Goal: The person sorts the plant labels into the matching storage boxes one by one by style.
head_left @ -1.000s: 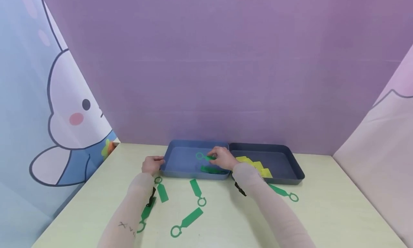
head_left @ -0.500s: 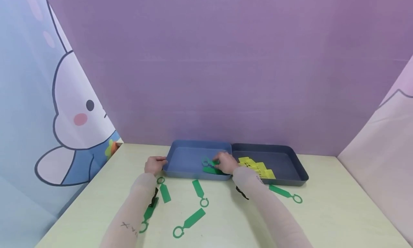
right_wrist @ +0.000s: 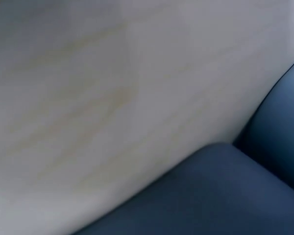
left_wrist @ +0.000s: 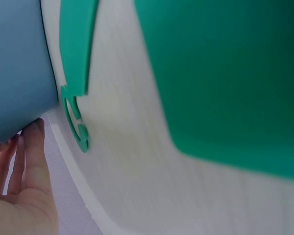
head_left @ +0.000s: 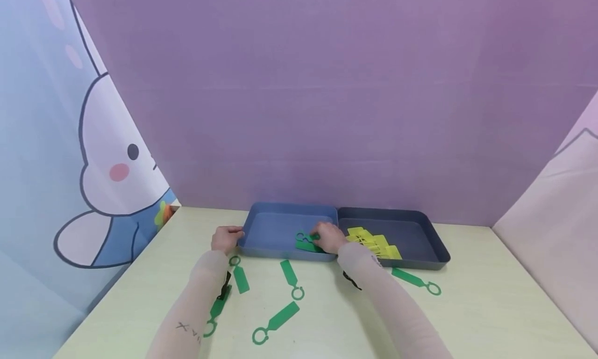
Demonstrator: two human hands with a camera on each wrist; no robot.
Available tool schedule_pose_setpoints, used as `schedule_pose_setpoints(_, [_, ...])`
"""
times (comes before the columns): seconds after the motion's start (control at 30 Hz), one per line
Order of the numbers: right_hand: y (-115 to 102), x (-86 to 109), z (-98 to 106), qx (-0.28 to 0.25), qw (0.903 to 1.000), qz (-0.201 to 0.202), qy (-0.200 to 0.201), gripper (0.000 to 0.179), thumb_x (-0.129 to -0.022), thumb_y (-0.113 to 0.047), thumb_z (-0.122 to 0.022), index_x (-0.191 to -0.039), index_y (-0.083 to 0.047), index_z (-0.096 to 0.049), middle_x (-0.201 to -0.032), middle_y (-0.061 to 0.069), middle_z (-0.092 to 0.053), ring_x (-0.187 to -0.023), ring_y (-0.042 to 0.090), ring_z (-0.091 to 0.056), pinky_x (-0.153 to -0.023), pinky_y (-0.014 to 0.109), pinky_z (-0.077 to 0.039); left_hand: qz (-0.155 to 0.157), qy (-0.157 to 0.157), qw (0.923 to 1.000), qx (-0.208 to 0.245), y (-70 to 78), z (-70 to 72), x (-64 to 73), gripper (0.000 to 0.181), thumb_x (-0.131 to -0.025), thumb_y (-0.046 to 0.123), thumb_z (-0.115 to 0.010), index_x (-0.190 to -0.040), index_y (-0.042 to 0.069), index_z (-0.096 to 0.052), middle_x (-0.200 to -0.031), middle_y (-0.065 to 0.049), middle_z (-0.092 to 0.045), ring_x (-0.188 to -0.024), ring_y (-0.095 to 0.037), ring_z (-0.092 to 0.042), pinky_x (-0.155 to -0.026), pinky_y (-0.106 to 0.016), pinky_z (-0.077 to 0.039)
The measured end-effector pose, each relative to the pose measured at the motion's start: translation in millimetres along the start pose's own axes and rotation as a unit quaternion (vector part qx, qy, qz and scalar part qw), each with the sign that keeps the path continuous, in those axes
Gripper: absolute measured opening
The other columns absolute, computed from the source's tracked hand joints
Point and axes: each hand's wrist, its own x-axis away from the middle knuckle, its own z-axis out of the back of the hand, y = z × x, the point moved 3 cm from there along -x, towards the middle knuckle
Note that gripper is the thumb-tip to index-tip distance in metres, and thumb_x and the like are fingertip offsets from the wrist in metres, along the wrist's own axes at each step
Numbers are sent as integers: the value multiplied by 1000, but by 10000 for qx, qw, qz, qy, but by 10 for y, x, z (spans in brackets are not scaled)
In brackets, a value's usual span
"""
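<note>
My left hand (head_left: 226, 238) grips the left rim of the blue tray (head_left: 271, 232); in the left wrist view, the fingers (left_wrist: 36, 161) are against the tray's corner. Inside that tray at its right end, my right hand (head_left: 329, 237) pinches a green ring-ended tag (head_left: 306, 237). The held tag lies over another green tag (head_left: 308, 246), and the fingers hide part of both. In the right wrist view neither the hand nor the tag shows, only table and tray walls.
A dark tray (head_left: 420, 239) with several yellow tags (head_left: 369, 240) adjoins on the right. Several green tags lie in front, including one left (head_left: 241, 279), one central (head_left: 282, 316) and one right (head_left: 408, 277). A purple curtain (head_left: 299, 99) stands behind.
My right hand has lowered the green tag onto the other one in the blue tray. My left hand stays at the rim. The head view has shifted slightly.
</note>
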Motion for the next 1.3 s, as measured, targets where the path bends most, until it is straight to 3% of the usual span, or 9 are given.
schedule_pose_setpoints(1.3, [50,-22,-41,-32,9997,-206,-136,24,-85,-8,-62,-108,-9,-68,-110,8,-65,-104,26,-59,-85,42,-50,-35,68,10000,-10,45,-22,30,31,-88,18,-57,-116,4,-63,-123,-18,-57,-108,-33,-57,-91,-43,-45])
